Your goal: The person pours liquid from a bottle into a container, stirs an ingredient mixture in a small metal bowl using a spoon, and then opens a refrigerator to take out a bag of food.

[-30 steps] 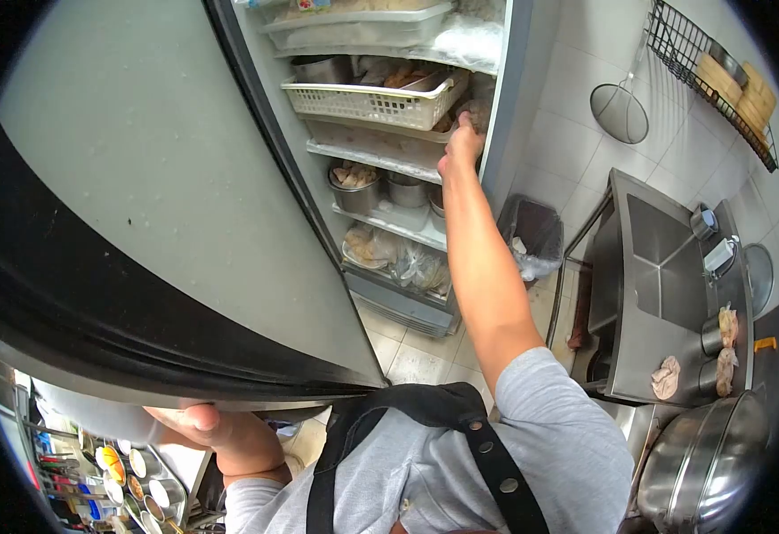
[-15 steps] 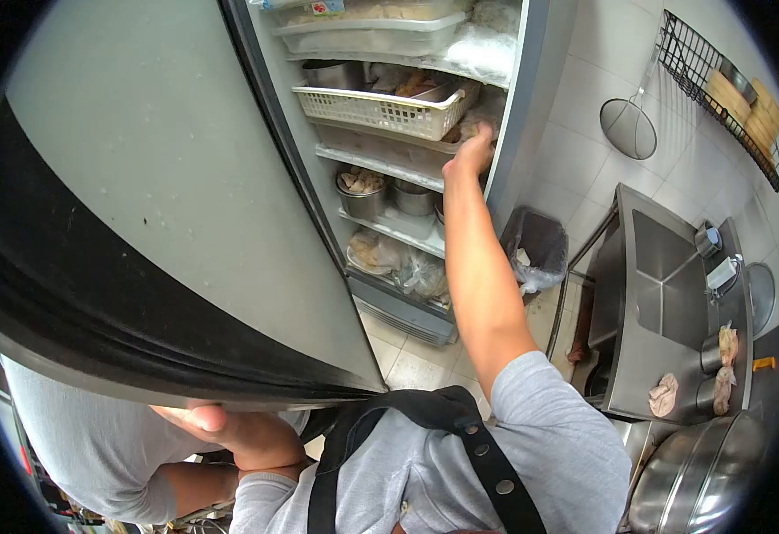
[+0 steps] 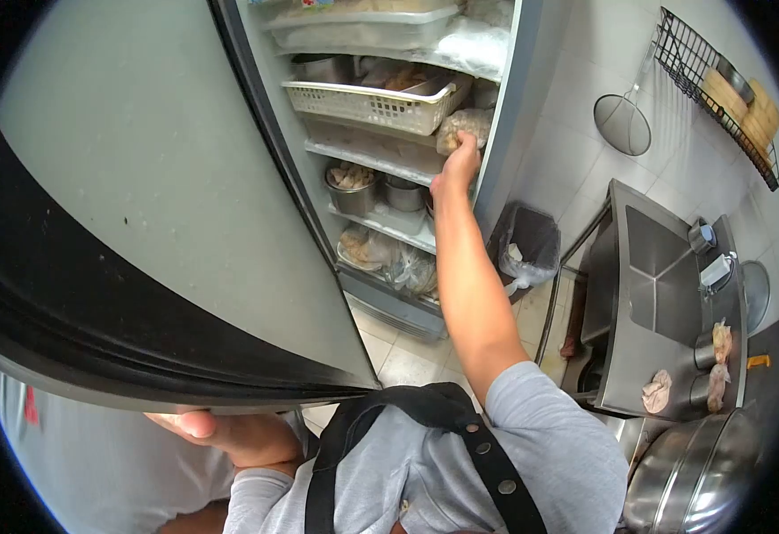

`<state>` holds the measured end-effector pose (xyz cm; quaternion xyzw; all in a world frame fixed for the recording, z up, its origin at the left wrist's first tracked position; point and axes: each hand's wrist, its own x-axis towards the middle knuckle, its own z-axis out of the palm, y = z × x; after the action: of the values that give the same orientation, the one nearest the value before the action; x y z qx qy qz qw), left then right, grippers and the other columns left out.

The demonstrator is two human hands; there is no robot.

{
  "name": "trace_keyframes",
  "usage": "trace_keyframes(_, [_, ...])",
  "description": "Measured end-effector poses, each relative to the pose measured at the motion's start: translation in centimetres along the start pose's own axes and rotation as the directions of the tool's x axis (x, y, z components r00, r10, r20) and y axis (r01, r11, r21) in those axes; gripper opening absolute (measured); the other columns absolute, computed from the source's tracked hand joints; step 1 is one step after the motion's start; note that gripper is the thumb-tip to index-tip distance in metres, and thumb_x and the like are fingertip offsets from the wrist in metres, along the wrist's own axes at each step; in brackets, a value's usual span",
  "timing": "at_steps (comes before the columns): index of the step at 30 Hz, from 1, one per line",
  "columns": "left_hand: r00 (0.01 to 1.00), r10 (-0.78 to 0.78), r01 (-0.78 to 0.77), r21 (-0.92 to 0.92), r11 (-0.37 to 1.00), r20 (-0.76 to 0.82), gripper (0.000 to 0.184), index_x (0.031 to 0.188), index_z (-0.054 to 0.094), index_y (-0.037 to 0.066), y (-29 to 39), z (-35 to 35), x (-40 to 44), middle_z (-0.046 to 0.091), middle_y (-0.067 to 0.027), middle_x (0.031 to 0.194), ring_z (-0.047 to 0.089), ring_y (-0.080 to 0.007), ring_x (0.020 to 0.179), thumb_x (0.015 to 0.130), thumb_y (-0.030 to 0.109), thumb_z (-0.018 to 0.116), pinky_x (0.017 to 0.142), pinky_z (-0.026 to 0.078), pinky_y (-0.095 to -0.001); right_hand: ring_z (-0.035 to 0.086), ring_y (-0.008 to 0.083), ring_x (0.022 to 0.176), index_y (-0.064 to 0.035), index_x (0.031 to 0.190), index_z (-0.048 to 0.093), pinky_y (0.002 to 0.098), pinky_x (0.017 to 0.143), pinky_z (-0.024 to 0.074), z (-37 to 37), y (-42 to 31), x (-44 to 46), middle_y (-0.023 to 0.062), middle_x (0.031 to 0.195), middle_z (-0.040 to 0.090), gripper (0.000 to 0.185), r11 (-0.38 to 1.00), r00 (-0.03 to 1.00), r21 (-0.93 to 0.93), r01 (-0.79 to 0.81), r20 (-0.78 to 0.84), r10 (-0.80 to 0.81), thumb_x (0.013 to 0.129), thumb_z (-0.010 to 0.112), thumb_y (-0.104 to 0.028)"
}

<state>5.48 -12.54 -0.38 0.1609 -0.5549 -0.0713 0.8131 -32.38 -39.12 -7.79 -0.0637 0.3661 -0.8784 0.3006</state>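
Note:
My right hand (image 3: 457, 169) reaches into the open fridge and grips a clear plastic bag of light brown food (image 3: 463, 127) at the shelf's right side. Beside the bag is a white perforated basket (image 3: 380, 102) with metal containers inside. My left hand (image 3: 195, 422) is wrapped round the edge of the fridge door (image 3: 167, 178), its thumb showing and its other fingers partly hidden. Below the basket, metal pots (image 3: 351, 198) stand on a lower shelf, one with pale pieces of food in it.
A person in a grey shirt (image 3: 96, 454) stands close behind the door at the lower left. A lined bin (image 3: 529, 242) is right of the fridge, then a steel sink (image 3: 665, 267). A large steel pot (image 3: 687, 476) is at the lower right; a wire rack (image 3: 683, 67) hangs above.
My right hand has drawn the bag out toward the shelf front, where more of it shows. The other person has come closer behind the door. My left hand stays on the door edge.

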Motion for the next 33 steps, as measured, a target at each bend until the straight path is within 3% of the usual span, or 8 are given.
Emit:
trace_keyframes(3, [1.0, 0.001, -0.002, 0.009, 1.0, 0.003, 0.069, 0.116, 0.057, -0.011, 0.2, -0.2, 0.1, 0.066, -0.0181, 0.109, 0.064, -0.0245, 0.097, 0.08, 0.044, 0.08, 0.085, 0.053, -0.0373, 0.064, 0.0236, 0.102, -0.0019, 0.117, 0.06, 0.0411, 0.08, 0.0523, -3.5, 1.7, -2.9, 0.0104, 0.108, 0.064, 0.038, 0.983, 0.978, 0.071, 0.169, 0.11, -0.177, 0.083, 0.061, -0.018])
trace_keyframes(7, [1.0, 0.006, -0.006, 0.022, 1.0, 0.002, 0.065, 0.114, 0.058, -0.01, 0.5, 0.0, 0.2, 0.066, -0.0183, 0.108, 0.064, -0.0248, 0.096, 0.081, 0.042, 0.08, 0.085, 0.054, -0.0379, 0.066, 0.0295, 0.111, -0.0019, 0.127, 0.056, 0.0389, 0.077, 0.0537, -7.6, 1.2, -5.0, 0.0135, 0.121, 0.065, 0.043, 0.955, 0.921, 0.235, -0.18, 0.381, 0.08, 0.085, 0.055, -0.011])
trace_keyframes(10, [1.0, 0.009, -0.009, 0.023, 1.0, 0.007, 0.062, 0.112, 0.058, -0.01, 0.5, 0.3, 0.2, 0.066, -0.0185, 0.107, 0.064, -0.025, 0.096, 0.082, 0.04, 0.079, 0.084, 0.054, -0.0383, 0.066, 0.0293, 0.112, -0.002, 0.13, 0.054, 0.0399, 0.079, 0.0534, -9.4, 0.9, -5.3, 0.0145, 0.124, 0.065, 0.047, 0.951, 0.862, 0.184, -0.249, 0.49, 0.131, 0.084, 0.055, -0.012])
trace_keyframes(14, [1.0, 0.006, -0.005, 0.046, 0.999, -0.015, 0.059, 0.11, 0.059, -0.01, 0.4, -0.4, 0.5, 0.066, -0.0187, 0.106, 0.065, -0.0253, 0.095, 0.083, 0.038, 0.078, 0.083, 0.054, -0.0388, 0.066, 0.0243, 0.108, -0.0026, 0.136, 0.052, 0.0384, 0.082, 0.0522, -11.8, 2.5, -5.7, 0.0134, 0.127, 0.065, 0.053, 0.982, 0.853, 0.146, -0.117, 0.522, 0.024, 0.083, 0.054, -0.01])
trace_keyframes(18, [0.997, 0.008, -0.002, 0.087, 0.996, -0.073, 0.055, 0.109, 0.06, -0.01, 0.5, -2.6, 1.2, 0.067, -0.0189, 0.105, 0.065, -0.0255, 0.094, 0.083, 0.035, 0.078, 0.083, 0.055, -0.0393, 0.066, 0.0226, 0.104, -0.0067, 0.138, 0.051, 0.0364, 0.079, 0.0534, -14.4, 1.7, -7.6, 0.0128, 0.127, 0.065, 0.053, 0.96, 0.803, 0.028, -0.279, 0.554, 0.217, 0.089, 0.063, -0.023])
trace_keyframes(19, [0.996, 0.01, 0.0, 0.1, 0.995, -0.092, 0.054, 0.108, 0.06, -0.01, 0.4, -3.4, 1.5, 0.067, -0.019, 0.104, 0.065, -0.0256, 0.094, 0.084, 0.035, 0.077, 0.083, 0.055, -0.0395, 0.068, 0.0234, 0.098, -0.0092, 0.133, 0.056, 0.0369, 0.074, 0.0545, -14.5, 1.5, -8.0, 0.0111, 0.121, 0.067, 0.05, 0.935, 0.795, 0.075, -0.347, 0.553, 0.251, 0.091, 0.065, -0.035])
trace_keyframes(23, [0.985, 0.028, 0.001, 0.171, 0.985, -0.172, 0.05, 0.106, 0.061, -0.01, 0.3, -6.8, 3.3, 0.067, -0.0192, 0.103, 0.065, -0.0259, 0.093, 0.085, 0.033, 0.077, 0.082, 0.055, -0.04, 0.069, 0.0265, 0.087, -0.0116, 0.12, 0.063, 0.039, 0.064, 0.0537, -14.7, 1.3, -9.1, 0.0076, 0.102, 0.07, 0.044, 0.906, 0.814, 0.112, -0.408, 0.495, 0.305, 0.092, 0.058, -0.045])
trace_keyframes(33, [0.927, 0.049, 0.067, 0.295, 0.953, -0.371, 0.041, 0.102, 0.062, -0.009, -0.8, -15.9, 7.4, 0.068, -0.0198, 0.1, 0.066, -0.0266, 0.091, 0.087, 0.027, 0.075, 0.08, 0.056, -0.0413, 0.054, 0.0209, 0.062, -0.004, 0.118, 0.059, 0.0314, 0.046, 0.0397, -14.5, 0.8, -11.6, 0.0076, 0.078, 0.057, 0.059, 0.614, 0.595, 0.264, -0.744, 0.68, 0.428, 0.093, 0.044, -0.055])
